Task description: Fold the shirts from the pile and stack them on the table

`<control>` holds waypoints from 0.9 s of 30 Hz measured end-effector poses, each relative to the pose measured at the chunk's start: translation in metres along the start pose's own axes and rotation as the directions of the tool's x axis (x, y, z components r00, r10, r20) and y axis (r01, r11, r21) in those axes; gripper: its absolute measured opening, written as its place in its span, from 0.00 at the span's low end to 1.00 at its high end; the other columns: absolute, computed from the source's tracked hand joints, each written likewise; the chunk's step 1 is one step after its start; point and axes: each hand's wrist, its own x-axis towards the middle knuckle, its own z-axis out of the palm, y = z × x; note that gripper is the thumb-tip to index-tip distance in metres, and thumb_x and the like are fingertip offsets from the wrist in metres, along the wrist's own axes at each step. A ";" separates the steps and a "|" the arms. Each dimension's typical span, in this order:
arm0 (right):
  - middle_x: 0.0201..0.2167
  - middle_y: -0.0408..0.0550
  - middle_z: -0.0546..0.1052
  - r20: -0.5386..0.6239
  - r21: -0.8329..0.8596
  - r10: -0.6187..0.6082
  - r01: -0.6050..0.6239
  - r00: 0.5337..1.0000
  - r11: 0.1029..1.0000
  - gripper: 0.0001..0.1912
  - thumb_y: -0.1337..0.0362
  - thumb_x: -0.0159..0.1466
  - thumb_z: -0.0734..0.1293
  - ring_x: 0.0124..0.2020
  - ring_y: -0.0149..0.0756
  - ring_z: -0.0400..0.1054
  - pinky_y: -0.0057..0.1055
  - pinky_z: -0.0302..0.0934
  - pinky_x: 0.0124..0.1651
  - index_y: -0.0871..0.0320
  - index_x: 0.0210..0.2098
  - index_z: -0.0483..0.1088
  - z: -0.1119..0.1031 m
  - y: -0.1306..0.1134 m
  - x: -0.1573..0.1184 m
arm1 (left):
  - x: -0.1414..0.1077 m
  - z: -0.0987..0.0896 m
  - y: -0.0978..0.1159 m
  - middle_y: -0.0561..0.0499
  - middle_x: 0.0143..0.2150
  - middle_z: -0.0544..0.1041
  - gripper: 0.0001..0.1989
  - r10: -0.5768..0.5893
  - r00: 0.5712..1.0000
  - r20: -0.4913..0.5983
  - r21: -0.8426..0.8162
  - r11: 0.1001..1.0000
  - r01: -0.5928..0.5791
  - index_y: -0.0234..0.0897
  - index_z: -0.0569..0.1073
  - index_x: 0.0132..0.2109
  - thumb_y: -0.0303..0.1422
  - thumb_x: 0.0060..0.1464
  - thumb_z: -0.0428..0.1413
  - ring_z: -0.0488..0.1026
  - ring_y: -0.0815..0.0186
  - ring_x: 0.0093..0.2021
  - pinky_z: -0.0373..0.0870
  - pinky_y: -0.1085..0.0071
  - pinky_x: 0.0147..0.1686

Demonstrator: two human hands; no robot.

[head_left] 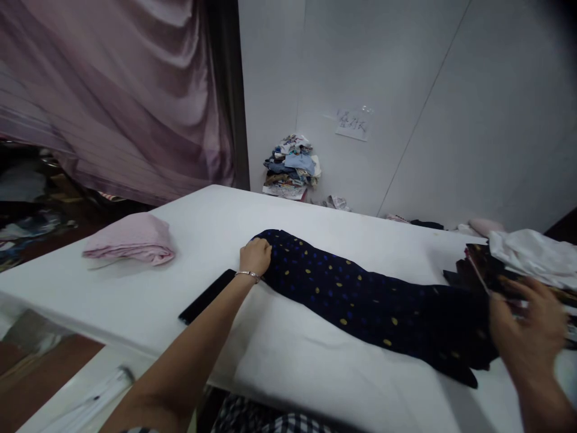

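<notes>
A long dark navy cloth garment [342,294] with blue and yellow spots lies stretched across the white table. At its left end my left hand [256,255] is closed on the fabric, with a bracelet on the wrist. My right hand [532,331] is at the garment's right end, slightly blurred. Its thumb is beside the cloth edge, and its fingers are apart from the thumb, over a heap of dark cloth [484,258]. Under my left forearm lies a flat black object [210,294], partly covered by the arm.
A folded pink cloth [130,237] rests on the left of the white table [216,207]. White fabric [536,252] is bunched at the far right. Beyond the table, a stack of clothes [293,165] stands by the wall, which bears a paper sign [354,124]. A pink curtain [148,90] hangs left.
</notes>
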 end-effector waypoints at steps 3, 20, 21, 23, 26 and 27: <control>0.50 0.52 0.74 0.434 0.377 -0.168 -0.009 0.885 0.926 0.22 0.50 0.62 0.63 0.53 0.47 0.68 0.49 0.60 0.57 0.50 0.52 0.70 0.031 -0.076 -0.039 | -0.018 -0.022 0.039 0.46 0.41 0.75 0.13 0.108 0.991 -0.085 -0.087 0.989 -0.115 0.37 0.71 0.38 0.35 0.62 0.43 0.71 0.61 0.44 0.63 0.64 0.46; 0.31 0.44 0.80 0.797 0.603 0.143 -0.790 0.587 -0.114 0.11 0.54 0.56 0.70 0.39 0.42 0.74 0.37 0.68 0.43 0.55 0.33 0.75 0.043 -0.144 -0.036 | -0.060 0.004 0.057 0.43 0.52 0.74 0.16 0.205 0.971 -0.121 -0.694 0.682 -0.231 0.38 0.70 0.51 0.34 0.57 0.50 0.72 0.59 0.50 0.72 0.60 0.47; 0.30 0.44 0.79 0.801 0.598 0.152 -0.789 0.579 -0.140 0.11 0.55 0.55 0.70 0.39 0.42 0.74 0.37 0.69 0.43 0.55 0.32 0.75 0.037 -0.141 -0.031 | -0.052 0.012 0.057 0.43 0.56 0.71 0.20 0.246 0.968 -0.042 -0.693 0.691 -0.206 0.38 0.68 0.55 0.36 0.55 0.51 0.70 0.58 0.53 0.70 0.60 0.50; 0.29 0.43 0.79 0.809 0.587 0.142 -0.793 0.570 -0.166 0.10 0.56 0.54 0.70 0.39 0.43 0.74 0.38 0.69 0.43 0.54 0.32 0.74 0.029 -0.138 -0.024 | -0.044 0.024 0.068 0.44 0.63 0.65 0.28 0.401 0.914 0.051 -0.698 0.669 -0.255 0.39 0.64 0.60 0.37 0.51 0.54 0.64 0.58 0.60 0.64 0.60 0.57; 0.32 0.42 0.79 0.799 0.601 0.098 -0.789 0.593 -0.126 0.10 0.58 0.54 0.69 0.40 0.42 0.74 0.39 0.69 0.43 0.52 0.36 0.73 0.021 -0.140 -0.018 | -0.045 0.037 0.093 0.47 0.58 0.71 0.28 0.577 0.796 0.183 -0.692 0.651 -0.313 0.40 0.69 0.56 0.35 0.46 0.58 0.69 0.59 0.55 0.67 0.65 0.52; 0.33 0.41 0.79 0.787 0.616 0.091 -0.782 0.610 -0.093 0.11 0.58 0.55 0.69 0.41 0.42 0.74 0.39 0.69 0.44 0.52 0.38 0.73 0.019 -0.140 -0.017 | -0.046 0.039 0.100 0.48 0.50 0.77 0.22 0.595 0.773 0.219 -0.682 0.660 -0.315 0.39 0.73 0.50 0.34 0.46 0.58 0.73 0.60 0.48 0.70 0.67 0.47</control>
